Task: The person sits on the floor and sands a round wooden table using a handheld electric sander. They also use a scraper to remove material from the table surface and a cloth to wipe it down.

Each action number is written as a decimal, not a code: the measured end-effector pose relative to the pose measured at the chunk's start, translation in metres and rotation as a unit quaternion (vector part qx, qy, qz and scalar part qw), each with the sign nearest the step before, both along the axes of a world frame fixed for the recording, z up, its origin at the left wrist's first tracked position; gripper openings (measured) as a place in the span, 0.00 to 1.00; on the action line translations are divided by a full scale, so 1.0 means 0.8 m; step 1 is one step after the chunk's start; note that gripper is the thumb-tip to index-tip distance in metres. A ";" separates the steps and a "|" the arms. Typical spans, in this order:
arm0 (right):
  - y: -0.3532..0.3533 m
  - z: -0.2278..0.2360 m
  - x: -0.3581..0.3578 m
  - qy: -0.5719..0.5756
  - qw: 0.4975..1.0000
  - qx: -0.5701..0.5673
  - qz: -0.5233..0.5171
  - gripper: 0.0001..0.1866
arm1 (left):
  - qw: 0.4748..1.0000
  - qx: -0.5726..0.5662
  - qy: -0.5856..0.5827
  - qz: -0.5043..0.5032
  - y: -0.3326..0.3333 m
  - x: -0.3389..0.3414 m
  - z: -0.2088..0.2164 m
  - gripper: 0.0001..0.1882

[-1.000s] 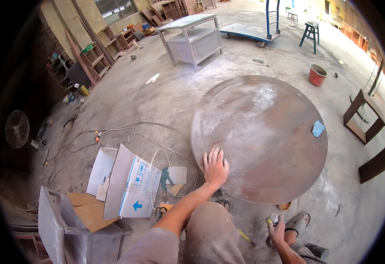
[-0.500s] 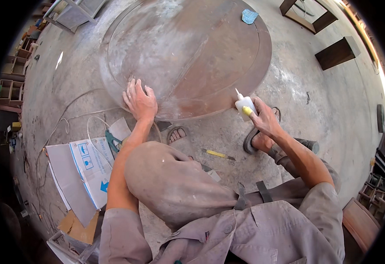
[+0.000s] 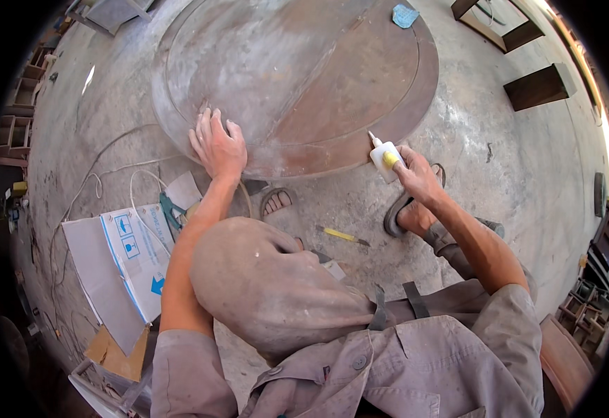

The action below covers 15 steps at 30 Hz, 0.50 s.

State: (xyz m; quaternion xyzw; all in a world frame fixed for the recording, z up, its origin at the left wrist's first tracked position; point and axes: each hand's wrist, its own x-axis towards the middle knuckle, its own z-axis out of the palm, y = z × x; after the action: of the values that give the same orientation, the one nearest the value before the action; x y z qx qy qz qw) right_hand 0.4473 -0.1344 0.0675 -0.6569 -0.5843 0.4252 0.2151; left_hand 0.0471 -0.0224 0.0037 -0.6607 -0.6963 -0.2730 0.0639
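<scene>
A large round brown wooden tabletop (image 3: 297, 104), dusted with white powder, fills the upper middle. On its near left part rests my left hand (image 3: 219, 148), fingers spread and holding nothing. My right hand (image 3: 418, 175) grips a small white glue bottle (image 3: 388, 157) at the near right rim. The bottle's thin nozzle tilts up and to the left, close to the tabletop's edge; whether it touches cannot be made out. Yellow covers the tip of a finger or thumb pressed on the bottle. A crumpled blue piece (image 3: 404, 16) lies at the tabletop's far right.
A yellow utility knife (image 3: 345, 236) lies on the concrete floor between my feet. To the left are flattened cardboard (image 3: 113, 275), a green tool (image 3: 172, 210) and loose cable (image 3: 95, 182). Dark wooden frames (image 3: 540, 87) stand at the far right.
The view has shifted slightly. My right hand, still holding the glue bottle, has moved a little, and the nozzle leans more to the left. My left hand stays on the tabletop.
</scene>
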 end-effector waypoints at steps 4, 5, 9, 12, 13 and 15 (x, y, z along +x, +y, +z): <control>0.003 -0.002 0.003 0.010 1.000 -0.015 -0.011 0.20 | 1.000 0.007 0.005 0.004 0.001 0.003 0.000 0.23; 0.005 -0.002 0.002 0.011 1.000 -0.014 -0.011 0.21 | 1.000 0.005 0.005 0.005 0.001 0.002 0.000 0.23; 0.008 0.008 0.001 0.007 0.999 -0.034 -0.003 0.21 | 1.000 0.003 0.005 0.008 0.002 0.001 -0.002 0.23; 0.009 0.012 -0.001 -0.002 0.999 -0.040 -0.006 0.22 | 1.000 0.003 0.006 0.008 0.001 0.001 -0.002 0.23; 0.010 0.014 -0.001 -0.009 0.999 -0.040 -0.002 0.22 | 1.000 0.002 0.004 0.008 0.001 0.002 -0.001 0.23; 0.011 0.016 -0.001 -0.013 0.999 -0.038 -0.001 0.22 | 1.000 0.000 0.003 0.007 0.001 0.003 0.000 0.24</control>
State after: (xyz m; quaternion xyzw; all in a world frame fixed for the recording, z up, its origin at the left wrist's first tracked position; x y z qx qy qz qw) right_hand 0.4461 -0.1258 0.0802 -0.6710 -0.5697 0.4379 0.1830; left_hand 0.0491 -0.0216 0.0037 -0.6563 -0.7008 -0.2711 0.0680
